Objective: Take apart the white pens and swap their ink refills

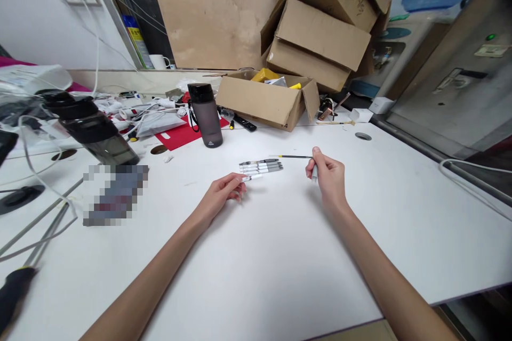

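Note:
Several pens (262, 165) lie side by side on the white table (240, 277). Just in front of them, my left hand (229, 190) pinches a white pen part (253, 177) by its left end. To the right of the row, my right hand (328, 173) is closed around a grey pen part (314, 172), which points down. A thin dark ink refill (294, 156) with a yellow band extends leftward from the fingertips of the same hand. The palm sides of both hands are partly hidden.
A dark bottle (206, 117) stands behind the pens, near an open cardboard box (260, 98) and a remote (245, 123). On the left are another bottle (92, 130), cables and a pixelated patch (116, 197). Stacked boxes (316, 37) rise at the back.

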Available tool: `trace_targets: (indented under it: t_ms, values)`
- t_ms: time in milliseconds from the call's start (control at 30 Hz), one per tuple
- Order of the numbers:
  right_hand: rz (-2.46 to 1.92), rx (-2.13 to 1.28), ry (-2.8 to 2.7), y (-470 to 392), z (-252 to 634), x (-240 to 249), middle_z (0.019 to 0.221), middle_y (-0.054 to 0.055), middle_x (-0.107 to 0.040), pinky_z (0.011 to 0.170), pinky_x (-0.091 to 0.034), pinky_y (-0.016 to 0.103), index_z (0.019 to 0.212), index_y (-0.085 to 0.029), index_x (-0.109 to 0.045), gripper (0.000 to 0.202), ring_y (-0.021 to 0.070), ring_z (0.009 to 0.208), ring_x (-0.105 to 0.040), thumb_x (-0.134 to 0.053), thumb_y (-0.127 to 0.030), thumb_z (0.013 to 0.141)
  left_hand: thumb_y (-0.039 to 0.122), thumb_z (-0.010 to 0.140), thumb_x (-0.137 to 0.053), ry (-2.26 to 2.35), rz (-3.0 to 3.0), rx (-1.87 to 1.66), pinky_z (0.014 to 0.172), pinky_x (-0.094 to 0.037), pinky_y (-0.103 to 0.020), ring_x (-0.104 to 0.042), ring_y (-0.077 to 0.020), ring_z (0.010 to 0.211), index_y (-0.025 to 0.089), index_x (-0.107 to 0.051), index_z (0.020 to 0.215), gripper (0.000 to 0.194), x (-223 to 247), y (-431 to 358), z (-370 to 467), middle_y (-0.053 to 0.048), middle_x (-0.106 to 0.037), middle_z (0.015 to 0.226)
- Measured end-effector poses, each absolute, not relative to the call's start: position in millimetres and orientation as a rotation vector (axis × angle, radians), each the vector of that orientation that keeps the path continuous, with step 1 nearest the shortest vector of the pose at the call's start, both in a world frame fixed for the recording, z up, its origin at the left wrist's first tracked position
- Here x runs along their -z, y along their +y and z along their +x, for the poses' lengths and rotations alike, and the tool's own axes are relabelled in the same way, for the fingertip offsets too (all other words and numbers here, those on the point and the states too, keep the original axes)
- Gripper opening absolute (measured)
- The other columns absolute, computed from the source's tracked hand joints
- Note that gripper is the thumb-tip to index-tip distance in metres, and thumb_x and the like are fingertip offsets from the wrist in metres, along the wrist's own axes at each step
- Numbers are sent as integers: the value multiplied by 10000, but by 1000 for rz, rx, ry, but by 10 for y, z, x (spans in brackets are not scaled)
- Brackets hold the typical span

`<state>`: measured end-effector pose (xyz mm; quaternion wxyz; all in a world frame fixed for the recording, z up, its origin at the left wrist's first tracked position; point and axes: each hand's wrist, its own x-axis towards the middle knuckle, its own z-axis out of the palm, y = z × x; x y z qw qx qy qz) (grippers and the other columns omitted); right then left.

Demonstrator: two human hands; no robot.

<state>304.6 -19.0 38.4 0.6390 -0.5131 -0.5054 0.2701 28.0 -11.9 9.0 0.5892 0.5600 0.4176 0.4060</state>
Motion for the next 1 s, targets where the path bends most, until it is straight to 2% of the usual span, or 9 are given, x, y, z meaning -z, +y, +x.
trace_targets:
  t_ms: [300, 533, 700, 1000]
  values:
    - [-1111, -682, -1200, -183, 3037, -420, 586, 3, -567, 648, -425, 294, 599, -206, -574, 502, 144, 579, -502, -563, -556, 959, 504, 950, -615, 995, 1329, -935, 741, -481, -272, -585, -174, 805, 192, -728, 1100, 365, -106, -123, 293, -46, -644, 896]
    - [-1080, -693, -1314, -159, 3055, -406, 768, 24, -655, 626, -445, 269, 835, -196, -658, 292, 142, 670, -545, -649, -476, 918, 515, 944, -619, 1005, 1345, -941, 744, -476, -276, -586, -172, 807, 197, -738, 1100, 373, -102, -134, 303, -45, -653, 896]
    - [-1106, -654, -1327, -169, 3052, -409, 809, 26, -669, 614, -447, 271, 951, -199, -680, 220, 154, 706, -602, -689, -409, 884, 512, 953, -609, 1007, 1356, -938, 744, -471, -274, -582, -174, 819, 191, -732, 1107, 377, -101, -133, 305, -47, -653, 898]
    - [-1097, -650, -1339, -182, 3036, -411, 836, 24, -663, 618, -457, 273, 972, -205, -693, 185, 162, 733, -636, -680, -368, 885, 512, 949, -609, 1007, 1363, -936, 741, -469, -271, -591, -174, 809, 200, -729, 1113, 372, -82, -121, 311, -40, -657, 897]
